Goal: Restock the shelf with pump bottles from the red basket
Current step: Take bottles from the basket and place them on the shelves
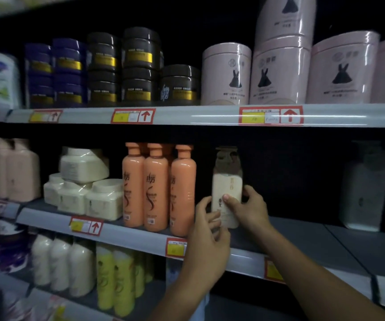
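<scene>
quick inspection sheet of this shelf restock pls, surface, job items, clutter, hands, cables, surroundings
surface: grey middle shelf, bare to the right of the hands
job's things: cream pump bottle upright at the shelf front, just right of the orange bottles; red basket not in view
clutter: nothing seen
grippers: left hand and right hand both grip the cream bottle's lower half
cables: nothing seen
surroundings: pink tubs and dark jars on the shelf above, yellow bottles below, white bottle far right; dim light
</scene>
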A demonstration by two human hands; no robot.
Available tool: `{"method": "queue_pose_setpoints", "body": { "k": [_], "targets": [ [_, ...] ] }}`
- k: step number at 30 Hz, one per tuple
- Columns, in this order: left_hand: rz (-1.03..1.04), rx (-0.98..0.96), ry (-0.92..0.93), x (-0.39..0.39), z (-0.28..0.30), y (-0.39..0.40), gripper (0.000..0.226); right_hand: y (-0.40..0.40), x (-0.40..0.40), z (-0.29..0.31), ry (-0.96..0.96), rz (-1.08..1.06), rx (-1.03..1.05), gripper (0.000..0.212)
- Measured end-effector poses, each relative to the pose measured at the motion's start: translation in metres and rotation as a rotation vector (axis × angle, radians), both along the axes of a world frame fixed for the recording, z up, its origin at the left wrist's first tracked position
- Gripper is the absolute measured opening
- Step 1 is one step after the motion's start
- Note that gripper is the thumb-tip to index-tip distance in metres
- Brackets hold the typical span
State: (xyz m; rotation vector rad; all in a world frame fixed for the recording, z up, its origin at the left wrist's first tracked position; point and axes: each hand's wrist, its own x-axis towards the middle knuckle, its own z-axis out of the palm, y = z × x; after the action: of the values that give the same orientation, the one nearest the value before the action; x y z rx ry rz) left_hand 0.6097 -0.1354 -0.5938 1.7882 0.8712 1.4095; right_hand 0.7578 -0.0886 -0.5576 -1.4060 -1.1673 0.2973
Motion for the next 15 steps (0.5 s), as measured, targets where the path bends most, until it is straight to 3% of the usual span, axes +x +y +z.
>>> {"method": "queue_pose_setpoints", "body": {
  "k": [4,8,15],
  "targets": [
    [0.002,0.014,0.006,-0.007,0.001,-0.005,0.065,0.001,-0.001,-0.013,-0.051,-0.111,-0.171,0.067],
    [0.005,0.007,0.000,-0.004,0.007,-0.002,0.065,0.000,-0.004,-0.018,-0.141,-0.243,-0.231,0.045],
    [0.017,-0.011,-0.016,0.000,0.009,0.003,0.064,0.019,-0.008,-0.015,-0.092,-0.283,-0.258,0.036]
  ]
}}
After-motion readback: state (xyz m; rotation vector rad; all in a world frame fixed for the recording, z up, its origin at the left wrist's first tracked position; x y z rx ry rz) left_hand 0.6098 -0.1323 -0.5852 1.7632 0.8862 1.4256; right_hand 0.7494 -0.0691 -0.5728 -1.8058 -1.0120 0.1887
